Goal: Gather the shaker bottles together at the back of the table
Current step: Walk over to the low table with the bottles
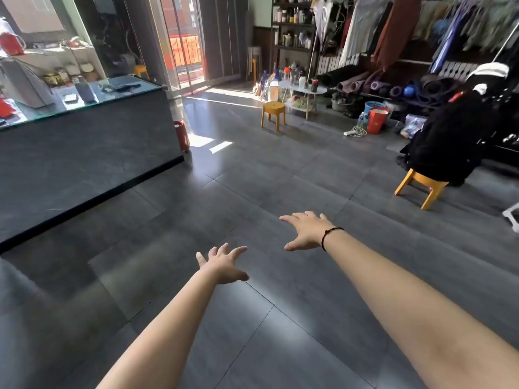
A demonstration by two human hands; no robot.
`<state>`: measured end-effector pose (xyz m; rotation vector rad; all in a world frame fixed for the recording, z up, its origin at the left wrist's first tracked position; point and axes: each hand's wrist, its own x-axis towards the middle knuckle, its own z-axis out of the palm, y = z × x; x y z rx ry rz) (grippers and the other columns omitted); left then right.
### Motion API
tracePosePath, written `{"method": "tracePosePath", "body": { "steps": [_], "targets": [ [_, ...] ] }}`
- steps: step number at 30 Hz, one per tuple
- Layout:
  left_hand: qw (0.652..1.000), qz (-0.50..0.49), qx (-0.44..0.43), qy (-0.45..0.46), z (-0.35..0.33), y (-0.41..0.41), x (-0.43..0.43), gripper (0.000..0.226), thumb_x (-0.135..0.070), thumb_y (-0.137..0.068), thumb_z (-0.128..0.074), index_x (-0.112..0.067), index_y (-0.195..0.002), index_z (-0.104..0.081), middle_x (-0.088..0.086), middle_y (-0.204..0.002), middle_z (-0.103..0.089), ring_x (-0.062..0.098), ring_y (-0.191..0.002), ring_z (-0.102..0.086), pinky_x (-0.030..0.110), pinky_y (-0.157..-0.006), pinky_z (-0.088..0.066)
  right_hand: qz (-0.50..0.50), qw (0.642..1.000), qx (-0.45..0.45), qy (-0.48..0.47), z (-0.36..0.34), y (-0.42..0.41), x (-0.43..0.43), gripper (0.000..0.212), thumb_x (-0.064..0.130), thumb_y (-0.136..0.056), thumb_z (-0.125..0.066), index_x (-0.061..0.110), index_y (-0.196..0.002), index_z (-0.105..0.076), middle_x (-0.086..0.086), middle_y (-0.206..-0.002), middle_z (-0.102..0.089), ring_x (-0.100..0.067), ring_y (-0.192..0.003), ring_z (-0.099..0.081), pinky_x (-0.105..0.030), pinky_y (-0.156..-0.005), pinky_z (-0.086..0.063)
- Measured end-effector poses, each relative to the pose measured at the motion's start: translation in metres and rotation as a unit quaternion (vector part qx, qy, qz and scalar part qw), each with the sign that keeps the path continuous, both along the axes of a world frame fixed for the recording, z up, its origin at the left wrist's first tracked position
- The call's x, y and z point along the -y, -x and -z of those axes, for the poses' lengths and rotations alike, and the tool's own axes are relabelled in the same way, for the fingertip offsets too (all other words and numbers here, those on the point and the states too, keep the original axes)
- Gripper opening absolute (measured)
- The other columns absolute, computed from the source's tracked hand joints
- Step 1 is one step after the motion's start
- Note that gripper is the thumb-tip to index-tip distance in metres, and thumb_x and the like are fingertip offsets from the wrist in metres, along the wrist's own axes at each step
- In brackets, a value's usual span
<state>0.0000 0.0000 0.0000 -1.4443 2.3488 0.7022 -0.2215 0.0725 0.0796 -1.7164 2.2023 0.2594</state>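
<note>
- Counter (84, 153) far left: dark front, glass top w/ small dark items lying on it; shelf behind holds jars, contents too blurred to tell; red jug (10, 44) at top left
- Red cylinder (181, 135) on floor at counter's right corner
- Left hand (223, 263) out over bare grey floor (252, 175), fingers spread, palm down, holding nothing
- Yellow stool (273, 113) mid-room, just in front of table
- Round pale table (304, 89) at back by sunlit door, two tiers; bottles (292, 74) crowded on top & on floor at its left – white, blue, one w/ red cap. Which are shakers can't tell; labels too small to read. Lower tier holds sth greenish, unclear
- Right hand (306, 231) also stretched fwd, fingers splayed, empty; dark cord bracelet (327, 237) on wrist
- Wall shelf (293, 23) behind table, more bottles on each level
- Blue basket (373, 106) & red bucket (377, 120) on floor right of table, touching; contents not visible; white cable (355, 131) beside them
- Second yellow stool (421, 186) far right w/ black bag (449, 136) on it
- Clothes rail (407, 23) top right, rolled mats (393, 88) below
</note>
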Motion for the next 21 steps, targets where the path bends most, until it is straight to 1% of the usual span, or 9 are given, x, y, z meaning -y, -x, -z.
{"method": "tracePosePath", "body": {
  "steps": [3,8,13,17,21],
  "targets": [
    [1.000,-0.011,-0.014,0.007,0.000,0.015,0.011,0.082,-0.057,-0.072,-0.061,-0.057,-0.141,-0.016,-0.003,-0.163,-0.004,0.027,-0.149,0.003,0.062,-0.113,0.006,-0.001,1.000,-0.006,0.020,0.003,0.016,0.011,0.084,0.056,-0.077,-0.059,0.040,-0.150,-0.020,0.003,-0.156,-0.029,-0.024,-0.144,-0.023,-0.050,-0.112,-0.021],
    [1.000,-0.014,-0.015,0.001,0.005,0.042,0.046,0.082,-0.054,-0.073,-0.061,-0.056,-0.142,-0.016,-0.005,-0.162,-0.004,0.025,-0.149,0.002,0.060,-0.114,0.004,0.000,0.999,-0.004,0.035,0.009,0.045,0.048,0.083,0.055,-0.077,-0.058,0.038,-0.149,-0.023,0.003,-0.156,-0.028,-0.023,-0.143,-0.024,-0.047,-0.112,-0.023],
    [0.999,-0.012,-0.044,-0.021,0.016,0.084,0.108,0.083,-0.050,-0.075,-0.064,-0.053,-0.143,-0.017,-0.006,-0.162,-0.003,0.027,-0.148,-0.004,0.054,-0.114,-0.011,0.005,0.999,0.013,0.051,0.024,0.082,0.108,0.082,0.053,-0.077,-0.060,0.037,-0.149,-0.025,0.001,-0.158,-0.025,-0.024,-0.144,-0.023,-0.043,-0.111,-0.026],
    [0.999,0.013,-0.026,-0.032,0.031,0.135,0.186,0.083,-0.052,-0.076,-0.063,-0.053,-0.144,-0.015,-0.004,-0.162,-0.003,0.029,-0.147,-0.007,0.052,-0.114,-0.015,0.024,1.000,0.000,0.016,0.037,0.126,0.183,0.084,0.054,-0.077,-0.060,0.038,-0.150,-0.022,0.002,-0.159,-0.024,-0.024,-0.144,-0.023,-0.042,-0.110,-0.029],
    [0.998,0.026,-0.036,-0.037,0.023,0.187,0.279,0.083,-0.050,-0.078,-0.062,-0.052,-0.145,-0.013,-0.004,-0.162,-0.006,0.028,-0.146,-0.011,0.050,-0.114,-0.017,0.046,0.999,0.007,-0.017,0.032,0.172,0.262,0.083,0.053,-0.079,-0.060,0.039,-0.150,-0.020,0.002,-0.158,-0.025,-0.025,-0.144,-0.025,-0.044,-0.110,-0.030]
  ]
}}
